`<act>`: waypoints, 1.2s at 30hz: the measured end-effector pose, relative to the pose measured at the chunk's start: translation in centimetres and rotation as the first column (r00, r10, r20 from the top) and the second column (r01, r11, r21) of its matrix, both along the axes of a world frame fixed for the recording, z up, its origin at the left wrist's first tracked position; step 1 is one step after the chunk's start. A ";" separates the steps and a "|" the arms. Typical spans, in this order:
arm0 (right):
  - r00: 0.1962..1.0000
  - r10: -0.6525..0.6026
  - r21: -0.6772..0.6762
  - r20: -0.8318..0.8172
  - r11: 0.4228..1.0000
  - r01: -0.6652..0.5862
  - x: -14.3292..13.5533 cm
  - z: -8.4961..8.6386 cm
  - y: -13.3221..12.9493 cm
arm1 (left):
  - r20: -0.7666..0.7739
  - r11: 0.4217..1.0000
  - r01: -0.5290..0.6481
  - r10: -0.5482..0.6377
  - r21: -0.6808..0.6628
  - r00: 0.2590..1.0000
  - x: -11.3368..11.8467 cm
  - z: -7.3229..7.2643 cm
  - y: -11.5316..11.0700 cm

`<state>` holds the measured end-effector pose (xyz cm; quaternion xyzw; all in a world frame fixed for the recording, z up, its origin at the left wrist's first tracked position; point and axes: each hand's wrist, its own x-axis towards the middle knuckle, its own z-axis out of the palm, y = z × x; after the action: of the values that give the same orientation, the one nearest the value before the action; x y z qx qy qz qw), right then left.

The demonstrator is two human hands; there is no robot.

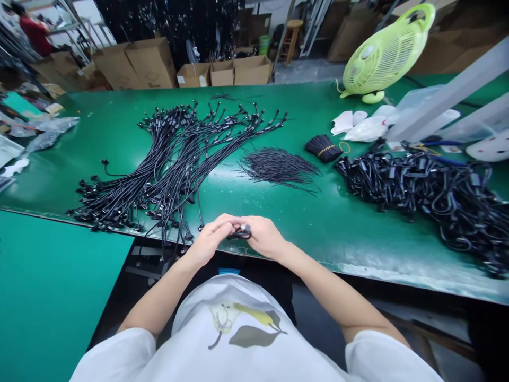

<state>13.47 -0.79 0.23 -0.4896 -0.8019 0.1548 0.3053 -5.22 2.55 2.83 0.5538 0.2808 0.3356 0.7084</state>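
Observation:
Close together at the table's front edge, my left hand (214, 237) and my right hand (263, 234) are both closed on a coiled black cable (239, 233). A silvery connector end shows beside my right fingers; the rest of the coil is partly hidden. Ahead and to the left lies a spread of straight black cables (175, 164) with plugs at both ends. Beyond my hands is a loose pile of thin black twist ties (278, 167). A banded bundle of ties (323, 147) lies behind it. At the right, coiled black cables (425, 191) form a heap.
The green table (318, 228) runs across the view. A light green fan (385, 53) stands at the back right, near white paper and plastic bags (368, 129). Grey posts (457, 90) rise at the right. Cardboard boxes (135, 63) and a person in red (34, 32) are behind.

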 end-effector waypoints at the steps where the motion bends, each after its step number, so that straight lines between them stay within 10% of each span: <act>1: 0.998 -0.054 0.019 0.013 0.998 0.053 0.1 0.2 -0.1 | 0.011 0.999 -0.016 0.016 0.032 1.000 0.1 -0.2 -0.2; 6: 0.961 -0.219 0.195 0.170 0.963 0.186 -0.6 1.2 -0.9 | -0.026 0.984 -0.124 0.128 0.127 0.991 1.0 -1.6 -0.6; 14: 0.894 -0.361 0.479 0.265 0.854 0.203 -0.8 2.2 -0.8 | 0.003 0.962 -0.194 0.198 -0.195 0.980 1.7 -1.1 0.3; 17: 0.913 -0.226 0.364 0.340 0.927 0.094 -0.5 2.2 -0.5 | -0.025 0.962 -0.161 0.159 -0.222 0.987 1.6 -1.1 0.4; 20: 0.968 -0.172 0.135 0.183 0.980 0.149 -0.3 2.0 -0.3 | -0.123 0.980 -0.192 0.198 0.058 0.972 1.2 -1.5 0.2; 23: 0.961 -0.138 -0.268 -0.241 0.961 0.071 0.0 1.7 0.1 | -0.220 0.809 -0.162 0.337 0.566 0.915 0.5 -2.0 -0.1; 26: 0.839 -0.206 -0.472 -0.504 0.879 -0.067 0.3 1.6 0.2 | -0.231 0.678 0.010 0.236 0.735 0.944 0.1 -2.6 -0.5; 31: 0.942 -0.169 -0.138 -0.291 0.981 0.133 -0.4 1.5 -0.6 | -0.091 0.954 -0.215 0.238 0.210 0.967 1.0 -3.5 -1.3; 36: 0.969 -0.244 0.050 -0.037 0.968 0.245 -2.0 0.2 -1.2 | -0.016 0.967 -0.134 0.134 -0.218 0.991 2.2 -3.6 -2.0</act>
<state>11.43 -1.97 0.43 -0.5739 -0.7347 0.1016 0.3473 -3.06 0.52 -0.72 0.4523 0.3534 0.3493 0.7406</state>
